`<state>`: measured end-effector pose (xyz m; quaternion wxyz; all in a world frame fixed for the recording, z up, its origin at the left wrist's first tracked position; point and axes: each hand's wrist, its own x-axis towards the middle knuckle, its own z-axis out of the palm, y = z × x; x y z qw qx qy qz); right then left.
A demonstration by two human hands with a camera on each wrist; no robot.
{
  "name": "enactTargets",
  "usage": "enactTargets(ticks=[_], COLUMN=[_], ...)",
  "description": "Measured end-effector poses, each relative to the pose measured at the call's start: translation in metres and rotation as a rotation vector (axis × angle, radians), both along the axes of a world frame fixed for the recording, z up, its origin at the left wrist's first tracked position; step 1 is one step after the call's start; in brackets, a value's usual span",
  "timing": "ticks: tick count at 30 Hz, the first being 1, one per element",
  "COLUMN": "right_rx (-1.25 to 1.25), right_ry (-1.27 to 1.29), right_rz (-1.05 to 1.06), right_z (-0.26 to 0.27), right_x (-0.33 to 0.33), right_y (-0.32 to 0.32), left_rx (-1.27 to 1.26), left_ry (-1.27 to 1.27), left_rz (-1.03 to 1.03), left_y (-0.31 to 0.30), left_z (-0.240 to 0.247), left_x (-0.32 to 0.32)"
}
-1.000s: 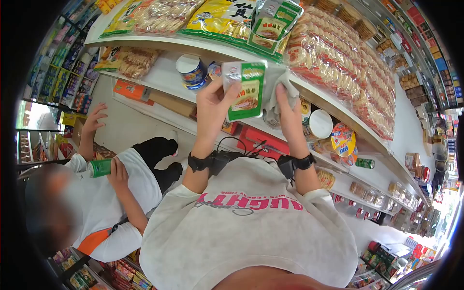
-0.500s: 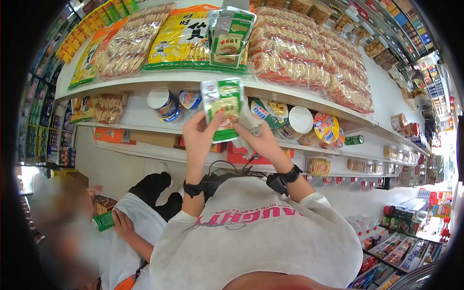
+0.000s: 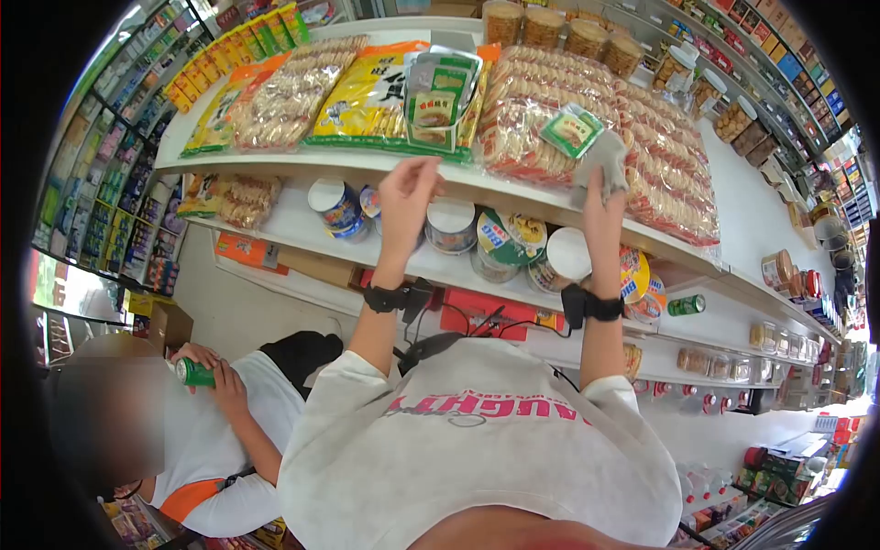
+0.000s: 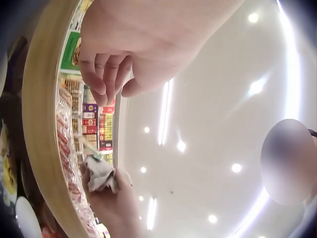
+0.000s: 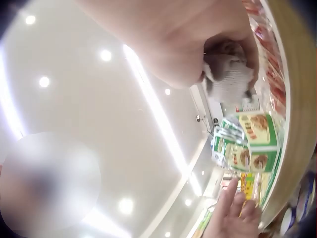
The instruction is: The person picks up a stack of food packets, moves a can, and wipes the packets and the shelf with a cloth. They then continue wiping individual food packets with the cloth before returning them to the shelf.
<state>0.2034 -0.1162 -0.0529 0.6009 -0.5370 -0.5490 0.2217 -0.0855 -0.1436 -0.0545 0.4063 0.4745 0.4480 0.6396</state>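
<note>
My left hand (image 3: 406,211) is raised at the shelf's front edge, fingers loosely bent and holding nothing; the left wrist view shows the same hand (image 4: 133,54). My right hand (image 3: 602,225) grips a crumpled grey cloth (image 3: 605,165), and the cloth (image 5: 230,82) bunches between its fingers in the right wrist view. A green-and-white packet (image 3: 573,131) appears tilted over the clear cracker packs (image 3: 527,115), its edge by the cloth; whether the fingers also hold it, I cannot tell. Similar green packets (image 3: 438,101) stand on a yellow bag (image 3: 353,105) left of it.
Tubs and noodle cups (image 3: 451,225) fill the shelf below. Round jars (image 3: 585,38) line the back of the top shelf (image 3: 302,163). At the lower left, another person (image 3: 220,412) holds a green can (image 3: 194,372).
My left hand has let go of the green packet. The packet, cloth and right hand have moved right, over the cracker packs. The other person's free hand has come to the can.
</note>
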Motion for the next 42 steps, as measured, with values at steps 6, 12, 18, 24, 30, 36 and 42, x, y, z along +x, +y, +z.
enactTargets(ticks=[6, 12, 18, 24, 30, 36, 42], right_rx=[-0.192, -0.176, -0.267, -0.298, -0.265, -0.313, -0.275], right_ry=[0.285, 0.35, 0.372, 0.354, 0.406, 0.413, 0.36], right_rz=[-0.037, 0.096, 0.1, 0.13, 0.147, 0.165, 0.266], right_z=[-0.003, -0.017, -0.009, -0.013, -0.011, -0.013, -0.003], right_x=[0.01, 0.01, 0.014, 0.007, -0.003, -0.009, -0.026], right_y=[-0.034, -0.039, -0.045, -0.043, -0.047, -0.048, -0.052], left_rx=[0.333, 0.313, 0.213, 0.312, 0.433, 0.502, 0.466], left_ry=[0.345, 0.617, 0.668, 0.665, 0.713, 0.759, 0.009], left_rz=[0.47, 0.549, 0.518, 0.534, 0.618, 0.443, 0.257], left_y=[0.078, 0.111, 0.108, 0.113, 0.108, 0.095, 0.046], left_z=[0.008, 0.02, 0.041, 0.038, 0.035, 0.058, 0.106], left_x=[-0.024, -0.027, -0.029, -0.016, -0.013, -0.016, 0.005])
